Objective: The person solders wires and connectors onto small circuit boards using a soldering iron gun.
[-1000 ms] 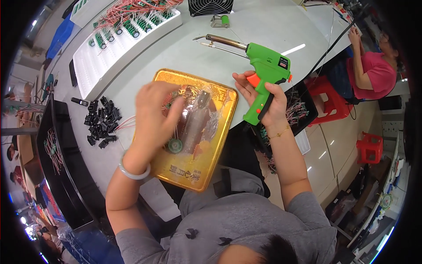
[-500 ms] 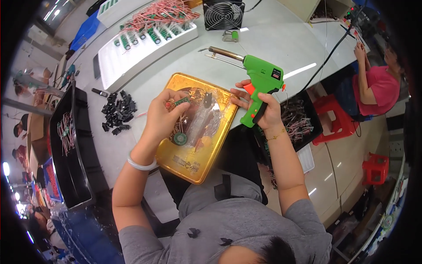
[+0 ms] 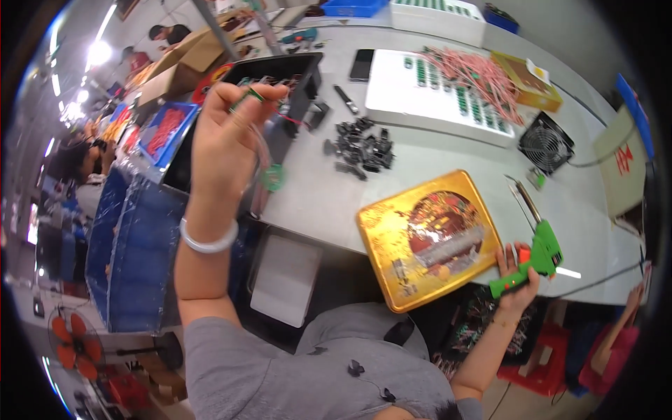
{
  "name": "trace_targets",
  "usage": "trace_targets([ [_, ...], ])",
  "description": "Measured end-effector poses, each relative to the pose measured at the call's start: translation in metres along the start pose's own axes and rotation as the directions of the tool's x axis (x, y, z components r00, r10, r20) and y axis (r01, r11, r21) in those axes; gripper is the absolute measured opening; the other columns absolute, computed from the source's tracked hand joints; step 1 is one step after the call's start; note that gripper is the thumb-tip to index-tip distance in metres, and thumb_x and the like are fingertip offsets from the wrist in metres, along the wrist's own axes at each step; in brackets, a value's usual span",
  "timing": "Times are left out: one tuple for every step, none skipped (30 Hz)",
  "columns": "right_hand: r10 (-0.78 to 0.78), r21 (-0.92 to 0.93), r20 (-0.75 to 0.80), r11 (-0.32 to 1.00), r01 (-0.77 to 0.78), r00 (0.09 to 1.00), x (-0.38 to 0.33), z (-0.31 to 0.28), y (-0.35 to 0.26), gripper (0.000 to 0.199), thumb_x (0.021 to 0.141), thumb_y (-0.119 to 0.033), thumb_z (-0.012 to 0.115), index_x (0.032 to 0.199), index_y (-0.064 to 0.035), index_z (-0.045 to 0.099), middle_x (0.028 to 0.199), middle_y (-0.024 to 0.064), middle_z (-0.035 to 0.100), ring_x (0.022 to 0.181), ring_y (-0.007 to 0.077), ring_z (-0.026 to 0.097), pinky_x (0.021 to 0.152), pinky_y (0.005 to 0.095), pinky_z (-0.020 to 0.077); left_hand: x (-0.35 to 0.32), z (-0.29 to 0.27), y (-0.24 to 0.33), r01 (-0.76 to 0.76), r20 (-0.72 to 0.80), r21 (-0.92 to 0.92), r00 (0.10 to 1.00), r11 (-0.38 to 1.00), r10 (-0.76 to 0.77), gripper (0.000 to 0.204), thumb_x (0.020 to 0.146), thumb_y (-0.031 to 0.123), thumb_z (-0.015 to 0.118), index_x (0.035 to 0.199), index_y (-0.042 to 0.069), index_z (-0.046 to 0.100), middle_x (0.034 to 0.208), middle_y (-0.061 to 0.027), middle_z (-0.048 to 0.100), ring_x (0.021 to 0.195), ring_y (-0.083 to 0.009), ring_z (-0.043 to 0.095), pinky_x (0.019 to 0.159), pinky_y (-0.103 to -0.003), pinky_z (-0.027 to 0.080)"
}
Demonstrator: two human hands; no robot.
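My left hand [image 3: 227, 133] is raised over the near end of a black bin [image 3: 308, 70], fingers pinched on a small green circuit board [image 3: 248, 98]. Wires trail from it. A round green board [image 3: 273, 178] hangs below the hand, and a black connector [image 3: 318, 113] dangles on a red wire to its right. In my right hand [image 3: 518, 280] is a green soldering gun [image 3: 546, 252], its metal tip pointing away over the table. Beside that hand, a gold tin lid [image 3: 383, 241] lies at the table's near edge, with a clear strip across its dark round middle.
Small black parts [image 3: 365, 148] lie heaped mid-table. Beyond them are a marker-like black stick [image 3: 346, 99], a phone [image 3: 361, 64] and a white foam tray [image 3: 392, 94] of green boards and pink wires. A small fan [image 3: 546, 143] stands at right. A co-worker's arm [image 3: 619, 329] shows far right.
My left hand has moved from above the gold lid to the black bin on the left, carrying the wired board. My right hand still holds the soldering gun. The view has turned left.
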State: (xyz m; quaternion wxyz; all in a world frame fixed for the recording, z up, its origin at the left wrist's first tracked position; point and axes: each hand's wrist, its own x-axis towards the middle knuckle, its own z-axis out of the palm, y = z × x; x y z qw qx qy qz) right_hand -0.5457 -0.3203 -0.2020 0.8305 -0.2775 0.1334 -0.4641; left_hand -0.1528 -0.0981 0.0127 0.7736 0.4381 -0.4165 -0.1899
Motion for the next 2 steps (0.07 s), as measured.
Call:
trace_targets([
  [0.019, 0.027, 0.027, 0.999, -0.02, 0.999, 0.003, -0.005, 0.0, 0.054, 0.076, -0.021, 0.049, 0.122, 0.0017, 0.032, 0.12, 0.0171, 0.042, 0.112, 0.0319, 0.042, 0.098, 0.0512, 0.0313, 0.009, -0.03, 0.015, 0.007, 0.063, 0.048, 0.998, 0.999, -0.01, 0.008, 0.085, 0.008, 0.052, 0.086, 0.005, 0.044, 0.1, -0.0137, 0.057, 0.103, -0.0239, 0.052, 0.093, -0.034, 0.039],
  [0.028, 0.05, 0.046, 0.998, -0.03, 0.999, 0.007, -0.006, 0.0, 0.055, 0.076, -0.021, 0.049, 0.123, 0.0012, 0.031, 0.121, 0.0167, 0.041, 0.112, 0.0315, 0.042, 0.098, 0.0513, 0.0308, 0.02, -0.047, 0.029, 0.072, 0.013, 0.106, 0.997, 0.992, -0.074, 0.01, 0.084, 0.008, 0.053, 0.088, 0.005, 0.044, 0.098, -0.0153, 0.058, 0.102, -0.0257, 0.053, 0.096, -0.034, 0.034],
])
